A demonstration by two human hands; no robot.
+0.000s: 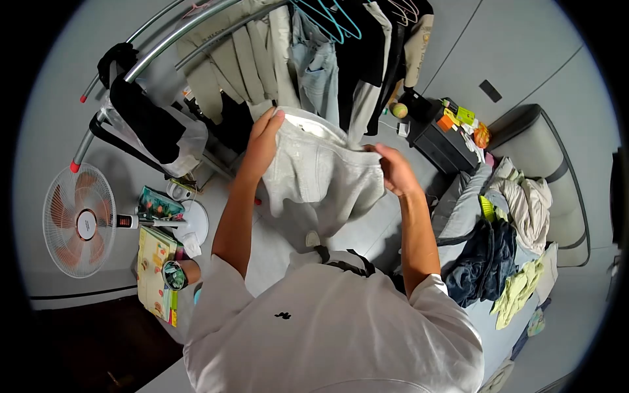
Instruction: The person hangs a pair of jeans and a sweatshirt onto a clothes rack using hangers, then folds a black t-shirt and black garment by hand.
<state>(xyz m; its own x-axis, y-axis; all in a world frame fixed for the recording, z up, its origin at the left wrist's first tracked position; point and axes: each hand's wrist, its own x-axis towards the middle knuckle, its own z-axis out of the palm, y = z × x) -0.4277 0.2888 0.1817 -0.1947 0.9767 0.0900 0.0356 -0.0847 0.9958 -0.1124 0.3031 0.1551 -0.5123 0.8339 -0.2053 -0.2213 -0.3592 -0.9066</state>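
Note:
A pair of light grey pants hangs in front of me, held up by the waistband, its opening facing upward and the pale inside showing. At one end of the waistband my left hand is closed, with the thumb on top of the edge. My right hand pinches the other end, with some fingers hidden behind the fabric. Below the waistband the cloth droops in loose folds. Just beyond it, light blue jeans and other clothes hang from a rack.
A standing fan and a bin are at the left. Teal hangers hang at the top. To the right are a black cabinet with small items and a bed piled with clothes, including dark jeans.

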